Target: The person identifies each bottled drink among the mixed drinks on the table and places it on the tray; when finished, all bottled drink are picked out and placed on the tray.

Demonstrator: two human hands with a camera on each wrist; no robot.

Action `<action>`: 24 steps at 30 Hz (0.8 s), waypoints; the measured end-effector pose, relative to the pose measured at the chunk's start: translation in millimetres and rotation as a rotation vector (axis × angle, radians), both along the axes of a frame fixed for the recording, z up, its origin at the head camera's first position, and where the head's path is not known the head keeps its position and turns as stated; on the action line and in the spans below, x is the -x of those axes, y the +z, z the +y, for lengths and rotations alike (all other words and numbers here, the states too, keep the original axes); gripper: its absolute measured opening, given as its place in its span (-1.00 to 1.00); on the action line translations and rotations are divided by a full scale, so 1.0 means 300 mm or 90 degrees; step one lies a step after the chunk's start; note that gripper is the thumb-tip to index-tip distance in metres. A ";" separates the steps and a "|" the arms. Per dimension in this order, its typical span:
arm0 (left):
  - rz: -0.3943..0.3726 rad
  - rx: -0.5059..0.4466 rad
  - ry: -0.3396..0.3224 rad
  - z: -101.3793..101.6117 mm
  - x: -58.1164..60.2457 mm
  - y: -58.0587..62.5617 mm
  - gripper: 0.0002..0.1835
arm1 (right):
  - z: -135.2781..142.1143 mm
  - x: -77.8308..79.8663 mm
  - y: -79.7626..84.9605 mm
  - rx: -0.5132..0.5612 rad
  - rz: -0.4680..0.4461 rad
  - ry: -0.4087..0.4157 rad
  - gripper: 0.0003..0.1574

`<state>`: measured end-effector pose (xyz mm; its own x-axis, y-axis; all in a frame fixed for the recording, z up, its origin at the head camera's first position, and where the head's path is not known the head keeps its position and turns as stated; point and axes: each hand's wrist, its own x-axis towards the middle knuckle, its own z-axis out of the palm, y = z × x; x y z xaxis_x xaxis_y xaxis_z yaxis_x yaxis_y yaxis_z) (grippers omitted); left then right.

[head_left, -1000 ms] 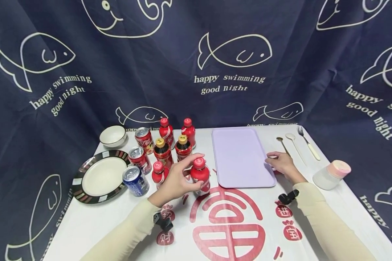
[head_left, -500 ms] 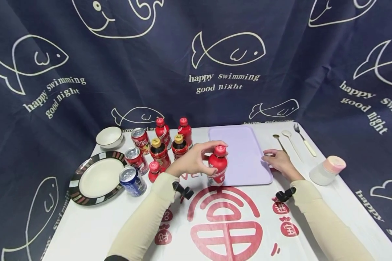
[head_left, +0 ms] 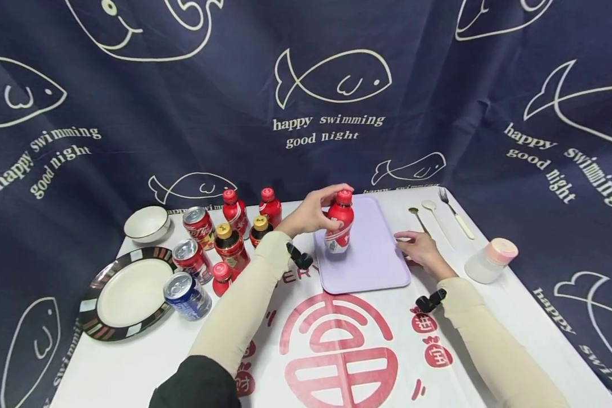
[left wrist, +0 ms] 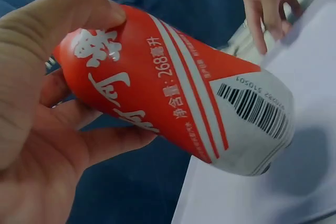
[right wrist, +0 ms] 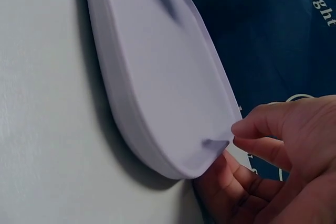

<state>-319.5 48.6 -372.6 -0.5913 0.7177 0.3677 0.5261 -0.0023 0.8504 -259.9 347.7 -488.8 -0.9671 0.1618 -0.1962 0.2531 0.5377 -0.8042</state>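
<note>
My left hand (head_left: 312,213) grips a red drink bottle (head_left: 339,222) with a red cap, thumb on one side and fingers on the other. The bottle is over the light purple tray (head_left: 372,263), tilted a little. In the left wrist view, its red and white label with a barcode faces the camera and its base casts a shadow on the tray. My right hand (head_left: 419,249) is at the tray's right edge. In the right wrist view, thumb and fingers (right wrist: 257,127) hold the tray's rim near a corner, some fingers lying below it.
Left of the tray stand several bottles, among them a gold-capped one (head_left: 231,247), and three cans, one blue (head_left: 187,296). Further left are a dark-rimmed plate (head_left: 131,292) and a bowl (head_left: 147,223). Two spoons, a fork (head_left: 458,216) and a pink-lidded jar (head_left: 491,260) lie right.
My left hand has carried the red bottle right and away from me, from beside the other bottles to over the tray. My right hand has stayed at the tray's edge. The head view has shifted.
</note>
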 end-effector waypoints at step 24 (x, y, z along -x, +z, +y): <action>-0.085 -0.050 0.090 0.294 0.329 -0.237 -0.20 | 0.003 0.012 -0.011 0.024 -0.013 -0.039 -0.49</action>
<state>-418.1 136.8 -443.6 -0.7319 0.5957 0.3308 0.4082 -0.0054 0.9129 -263.6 348.4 -492.1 -0.9516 0.2127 -0.2220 0.3005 0.4907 -0.8179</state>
